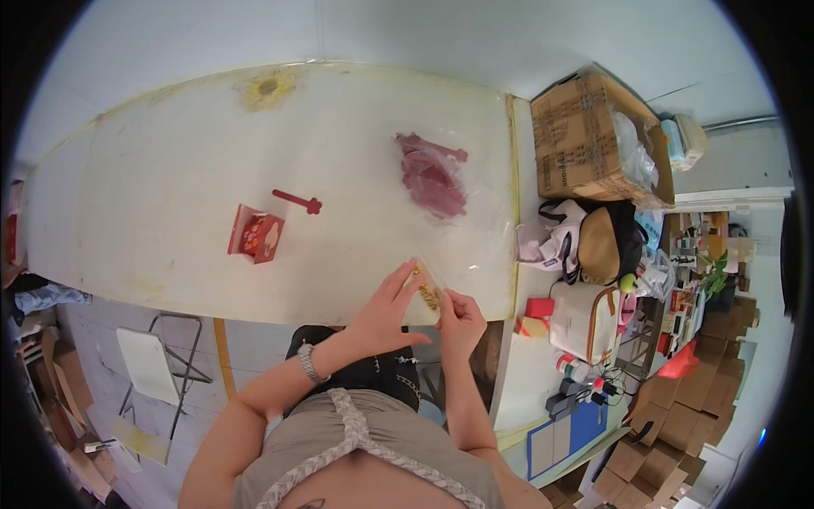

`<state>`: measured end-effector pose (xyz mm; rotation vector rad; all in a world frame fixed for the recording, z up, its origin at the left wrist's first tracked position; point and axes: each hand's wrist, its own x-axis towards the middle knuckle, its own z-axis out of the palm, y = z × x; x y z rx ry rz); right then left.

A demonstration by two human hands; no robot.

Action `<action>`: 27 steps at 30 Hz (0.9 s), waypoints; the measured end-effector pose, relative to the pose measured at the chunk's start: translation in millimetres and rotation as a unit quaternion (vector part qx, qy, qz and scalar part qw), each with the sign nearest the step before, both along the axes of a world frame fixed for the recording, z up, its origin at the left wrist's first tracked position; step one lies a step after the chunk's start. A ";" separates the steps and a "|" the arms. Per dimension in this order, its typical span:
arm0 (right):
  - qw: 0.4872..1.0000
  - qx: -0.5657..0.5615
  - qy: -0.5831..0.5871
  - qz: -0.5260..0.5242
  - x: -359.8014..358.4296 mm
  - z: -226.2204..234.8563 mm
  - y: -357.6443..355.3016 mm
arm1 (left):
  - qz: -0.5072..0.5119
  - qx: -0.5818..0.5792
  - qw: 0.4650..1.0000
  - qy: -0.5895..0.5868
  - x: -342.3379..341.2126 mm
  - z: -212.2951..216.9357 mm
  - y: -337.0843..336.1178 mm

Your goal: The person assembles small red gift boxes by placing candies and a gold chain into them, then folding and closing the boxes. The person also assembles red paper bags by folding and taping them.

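Watching from afar, I find the small clear bag [431,278] of gold-coloured pieces [428,297] by the near edge of the white table [170,170], right of the middle; the left hand [379,316] is spread, fingers long and thumb wide, its fingertips at the bag's far end, though I cannot tell whether they grip it; the right hand [463,322] is curled, thumb and forefinger pinching the bag's near right side; I judge it light, its plastic thin, soft and slippery, the pieces inside small, hard and apt to slide about; I would hold it gently by a loose margin, away from the pieces; the red box [270,238] and red stick [295,200] lie well to the left.
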<state>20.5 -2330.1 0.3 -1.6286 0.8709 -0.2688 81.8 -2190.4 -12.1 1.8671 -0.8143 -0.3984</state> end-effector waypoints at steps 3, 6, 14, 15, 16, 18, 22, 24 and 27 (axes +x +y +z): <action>0.980 -0.025 0.025 0.196 15.3 38.2 28.6 | 0.068 -0.168 0.966 0.183 -19.5 -11.3 17.7; 0.950 0.026 -0.045 0.309 29.4 41.4 54.9 | 0.047 -0.274 0.881 0.382 -21.8 0.9 51.2; 0.811 -0.257 -0.192 0.489 54.7 33.9 116.3 | 0.174 -0.305 0.833 0.428 -28.0 -8.6 117.0; 0.848 -0.165 -0.128 0.486 58.9 43.8 118.8 | 0.182 -0.328 0.827 0.418 -27.4 -8.8 121.6; 0.874 -0.072 -0.063 0.477 64.4 51.9 119.8 | 0.180 -0.316 0.831 0.420 -25.3 -9.0 129.0; 0.861 -0.008 -0.002 0.509 81.9 61.7 106.7 | 0.175 -0.293 0.838 0.426 -17.0 -3.3 146.2; 0.780 -0.031 0.077 0.620 116.4 100.2 89.2 | 0.116 -0.136 0.907 0.382 -3.8 23.6 167.3; 0.787 -0.079 0.059 0.609 122.4 105.3 94.4 | 0.124 -0.070 0.924 0.356 2.3 34.9 169.5; 0.823 -0.149 -0.012 0.548 123.6 105.8 118.8 | 0.206 -0.229 0.869 0.387 2.8 43.6 158.5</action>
